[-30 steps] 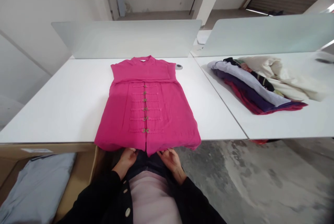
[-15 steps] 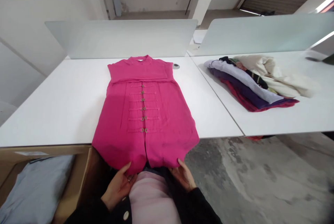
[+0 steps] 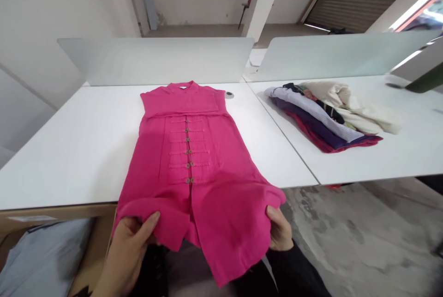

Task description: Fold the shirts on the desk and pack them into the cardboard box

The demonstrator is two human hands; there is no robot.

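A bright pink shirt with a stand collar and a row of knotted front fastenings lies face up on the white table. Its sleeves are folded across the chest, and the lower part hangs past the table's front edge. My left hand pinches the left side of the hem between thumb and fingers. At the other side of the hem, my right hand grips the cloth, its thumb on top and its fingers partly hidden beneath. Between the hands the raised hem sags, with the front slit open.
At the lower left, a cardboard box holds a folded grey-blue garment. A pile of clothes lies on the right-hand table. Frosted partitions stand along the back edge of the white table.
Both hands have moved apart along the hem, the left one to the left and the right one to the right. They have lifted the shirt's lower edge, which now bunches up.
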